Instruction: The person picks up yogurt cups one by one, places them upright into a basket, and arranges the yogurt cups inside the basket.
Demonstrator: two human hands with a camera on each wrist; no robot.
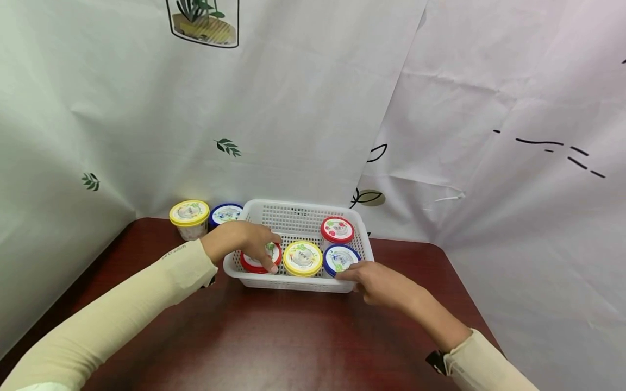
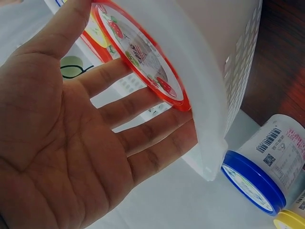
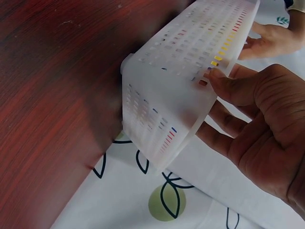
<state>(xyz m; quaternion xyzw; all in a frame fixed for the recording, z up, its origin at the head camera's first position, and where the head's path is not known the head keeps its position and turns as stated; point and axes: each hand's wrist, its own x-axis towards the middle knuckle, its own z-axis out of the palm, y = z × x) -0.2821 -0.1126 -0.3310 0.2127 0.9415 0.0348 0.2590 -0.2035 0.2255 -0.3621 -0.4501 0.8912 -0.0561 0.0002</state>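
Note:
A white perforated plastic basket (image 1: pixel 303 284) stands on the table, holding several round tubs. My left hand (image 1: pixel 248 239) reaches over its left end and holds the front-left red-lidded tub (image 2: pixel 143 55), thumb on one side of the lid and fingers on the other. Strawberries are printed on that lid. At the front right corner, my right hand (image 1: pixel 386 285) grips the basket, with the thumb (image 3: pixel 224 83) on the outer wall and the fingers over the rim. Beside that hand sits a blue-lidded tub (image 1: pixel 340 259). A yellow-lidded tub (image 1: pixel 302 258) is in the front middle.
A second red-lidded tub (image 1: pixel 337 229) sits at the back right inside the basket. Left of the basket, on the dark red table (image 1: pixel 288 336), stand another yellow-lidded tub (image 1: pixel 189 214) and a blue-lidded one (image 1: pixel 226 213). White patterned cloth (image 1: pixel 303 108) hangs behind.

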